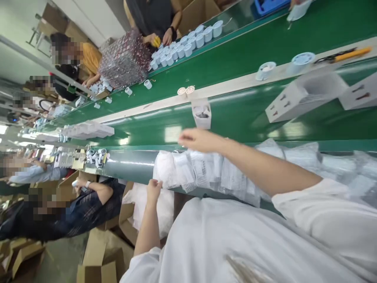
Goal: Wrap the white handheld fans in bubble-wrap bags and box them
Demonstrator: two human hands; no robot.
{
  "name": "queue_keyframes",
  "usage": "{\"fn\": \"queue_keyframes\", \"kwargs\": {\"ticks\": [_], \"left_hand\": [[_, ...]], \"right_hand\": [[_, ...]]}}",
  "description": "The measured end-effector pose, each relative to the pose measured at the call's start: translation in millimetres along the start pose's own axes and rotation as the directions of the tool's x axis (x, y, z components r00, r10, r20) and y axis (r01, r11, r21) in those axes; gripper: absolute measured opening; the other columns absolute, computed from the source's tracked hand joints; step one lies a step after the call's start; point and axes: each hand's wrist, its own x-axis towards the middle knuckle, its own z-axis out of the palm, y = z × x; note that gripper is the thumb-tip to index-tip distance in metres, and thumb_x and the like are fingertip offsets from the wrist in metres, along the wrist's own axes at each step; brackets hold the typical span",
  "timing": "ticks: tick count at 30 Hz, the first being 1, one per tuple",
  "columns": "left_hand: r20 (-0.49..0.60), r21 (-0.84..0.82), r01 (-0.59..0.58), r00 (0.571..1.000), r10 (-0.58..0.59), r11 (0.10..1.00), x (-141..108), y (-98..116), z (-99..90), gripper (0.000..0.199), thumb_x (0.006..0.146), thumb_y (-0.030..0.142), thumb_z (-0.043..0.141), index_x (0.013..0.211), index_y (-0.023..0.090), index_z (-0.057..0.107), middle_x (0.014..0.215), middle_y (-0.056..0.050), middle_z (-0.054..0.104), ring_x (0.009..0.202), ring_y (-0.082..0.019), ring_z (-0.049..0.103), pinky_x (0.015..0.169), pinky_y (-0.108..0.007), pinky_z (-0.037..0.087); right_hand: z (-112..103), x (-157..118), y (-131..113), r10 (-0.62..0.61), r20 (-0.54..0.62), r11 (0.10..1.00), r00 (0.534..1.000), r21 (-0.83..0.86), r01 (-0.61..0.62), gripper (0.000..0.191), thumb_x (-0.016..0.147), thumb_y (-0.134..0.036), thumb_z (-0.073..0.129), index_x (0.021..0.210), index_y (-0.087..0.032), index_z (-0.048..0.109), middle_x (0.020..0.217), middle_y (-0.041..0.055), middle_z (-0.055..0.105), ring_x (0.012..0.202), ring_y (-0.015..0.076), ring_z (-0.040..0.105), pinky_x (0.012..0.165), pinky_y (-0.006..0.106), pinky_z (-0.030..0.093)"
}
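My right hand (202, 140) reaches out over the near edge of the green conveyor belt, just above a row of clear plastic-wrapped white packages (203, 169). Its fingers are curled together, and whatever may be inside them cannot be made out. Low at the left end of that row, my left hand (154, 190) is closed in a pinch beside the nearest white wrapped package (165, 169). What it holds, if anything, is hidden. White plastic bags (140, 204) fill an open carton next to my left forearm. Beyond my right hand, an open white box (202, 114) stands on the belt.
Larger white boxes (306, 94) lie on the green belt (241, 114) to the right. A white divider strip (229, 80) bears light-blue round parts (266, 70) and an orange-handled tool (353, 54). Across it, a co-worker's hands (167, 36) handle rows of cups (188, 49). Cartons (100, 251) stand lower left.
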Motion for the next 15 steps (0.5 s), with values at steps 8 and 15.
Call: {"fn": "queue_keyframes", "kwargs": {"ticks": [8,15], "left_hand": [[0.212,0.115,0.107,0.969,-0.13,0.988,-118.2,-78.9,36.4,0.016,0.083,0.026,0.051,0.069,0.02,0.056,0.062,-0.002,0.056,0.067,-0.02,0.059,0.071,-0.032,0.045],[0.021,-0.157,0.23,0.973,-0.23,0.96,-84.7,-144.5,32.5,0.029,0.086,0.032,0.051,0.107,0.013,0.058,0.105,-0.015,0.062,0.101,-0.025,0.059,0.086,-0.039,0.046]], "right_hand": [[163.3,-56.6,-17.7,-0.022,0.67,0.965,0.742,-0.181,0.192,0.028,0.086,-0.025,0.051,0.105,-0.013,0.067,0.104,0.0142,0.069,0.094,0.0257,0.066,0.08,0.033,0.05],[251.1,-21.4,-7.7,0.045,0.409,0.84,0.911,-0.509,0.188,0.08,0.072,-0.012,0.066,0.146,-0.024,0.036,0.159,0.0161,0.013,0.143,0.0432,0.015,0.103,0.053,0.039]]}}
